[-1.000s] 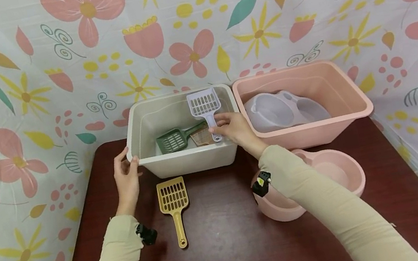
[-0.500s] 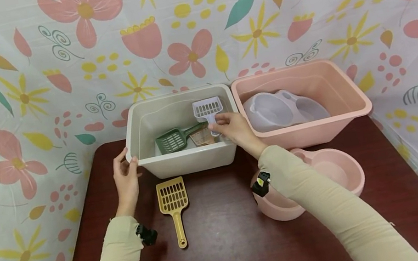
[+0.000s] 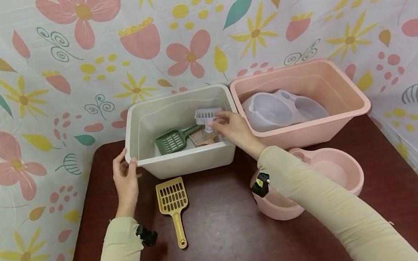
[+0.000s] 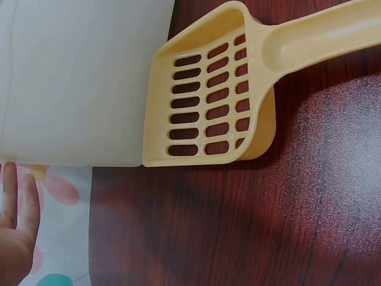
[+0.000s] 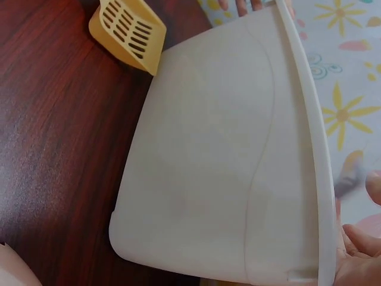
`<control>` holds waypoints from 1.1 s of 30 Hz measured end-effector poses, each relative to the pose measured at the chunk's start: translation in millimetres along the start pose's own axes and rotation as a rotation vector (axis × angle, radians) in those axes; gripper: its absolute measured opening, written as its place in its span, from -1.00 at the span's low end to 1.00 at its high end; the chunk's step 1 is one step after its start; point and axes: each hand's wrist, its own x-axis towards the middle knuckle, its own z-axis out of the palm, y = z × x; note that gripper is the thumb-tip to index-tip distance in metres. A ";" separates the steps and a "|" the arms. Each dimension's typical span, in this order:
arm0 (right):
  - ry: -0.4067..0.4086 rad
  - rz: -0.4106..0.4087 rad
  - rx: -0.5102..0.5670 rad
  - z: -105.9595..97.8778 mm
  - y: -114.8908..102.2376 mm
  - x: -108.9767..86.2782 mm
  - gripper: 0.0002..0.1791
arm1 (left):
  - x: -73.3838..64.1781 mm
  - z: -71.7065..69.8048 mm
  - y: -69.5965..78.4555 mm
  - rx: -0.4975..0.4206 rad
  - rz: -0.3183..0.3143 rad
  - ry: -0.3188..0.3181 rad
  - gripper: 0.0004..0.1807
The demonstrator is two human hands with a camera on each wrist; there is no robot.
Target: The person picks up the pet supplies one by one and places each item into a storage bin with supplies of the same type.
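A lavender litter scoop (image 3: 205, 115) hangs inside the white litter box (image 3: 185, 161). My right hand (image 3: 236, 131) pinches its handle above the box's right half, hiding part of it. Below it in the box lie a green scoop (image 3: 171, 142) and a brown slotted scoop (image 3: 202, 137). At the box's front left corner, my left hand (image 3: 125, 180) holds the rim, thumb on the front edge. Its straight fingers also show at the box's side in the left wrist view. A yellow litter scoop (image 3: 173, 202) lies on the table before the box, slotted end towards it.
To the right, a pink litter box (image 3: 310, 131) holds a lavender double bowl (image 3: 272, 110). A pink double bowl (image 3: 335, 171) stands on the dark red table (image 3: 223, 258), partly under my right forearm. A flowered cloth (image 3: 182, 28) hangs behind.
My right hand has lowered the lavender scoop further into the white box, and its slotted end now looks flatter. The left hand stays at the corner.
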 end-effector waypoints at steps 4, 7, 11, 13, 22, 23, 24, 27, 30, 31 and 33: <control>0.006 -0.018 -0.019 -0.2 0.6 -0.6 -0.43 | -0.9 -0.5 0.4 0.012 -0.007 -0.003 -0.49; 0.005 -0.027 -0.020 -0.2 1.2 -1.3 -0.45 | -1.2 -0.2 1.2 0.011 -0.010 -0.003 -0.49; 0.008 -0.032 -0.011 -0.2 1.6 -2.9 -0.47 | -1.3 0.4 2.5 0.008 -0.011 -0.002 -0.49; 0.015 -0.035 0.014 0.2 1.9 -3.9 -0.48 | -1.1 0.6 2.8 0.012 -0.011 -0.001 -0.49; 0.089 -0.074 0.160 3.6 3.6 -10.7 -0.60 | 9.4 -2.3 -17.3 0.008 -0.021 0.002 -0.48; 0.097 -0.077 0.174 3.8 3.7 -11.5 -0.61 | 11.1 -2.8 -21.6 0.008 -0.023 0.002 -0.48; 0.105 -0.078 0.182 3.9 3.6 -12.2 -0.61 | 13.1 -3.0 -26.2 0.010 -0.023 0.003 -0.48; 0.115 -0.086 0.199 4.2 2.4 -15.8 -0.63 | 15.4 -3.2 -33.0 0.021 -0.008 0.013 -0.50; 0.115 -0.091 0.220 5.3 0.0 -20.7 -0.64 | 15.5 -3.4 -33.9 0.025 0.006 0.015 -0.50; 0.113 -0.091 0.232 5.8 -0.9 -22.5 -0.64 | 15.6 -3.6 -33.7 0.022 0.006 0.015 -0.51; 0.108 -0.089 0.254 7.2 -2.3 -26.0 -0.64 | 15.5 -3.8 -32.4 0.018 0.000 0.010 -0.50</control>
